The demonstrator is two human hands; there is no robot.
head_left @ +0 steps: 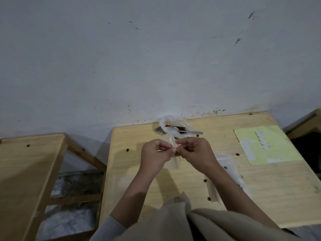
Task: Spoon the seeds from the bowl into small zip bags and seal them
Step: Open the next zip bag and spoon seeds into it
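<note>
Both hands are up over the middle of the desk [260, 197], and they share one small zip bag [175, 154]. The left hand [154, 154] pinches one side of the bag's top with curled fingers. The right hand [194, 150] pinches the other side. The bag hangs down between them, and it is see-through, so I cannot tell if any seeds are inside.

The bowl [171, 126] with the brown seeds [159, 129] sits at the far edge of the desk, by the wall. The spoon [186, 132] rests in it. More zip bags [224, 160] lie near the right side of the desk, and a yellow paper [264, 145] lies near the far right corner.

The thin plastic is slippery, so a finger could slip off the top. Then the bag could drop or tip and spill. A few loose seeds [205, 180] already lie on the desk.
</note>
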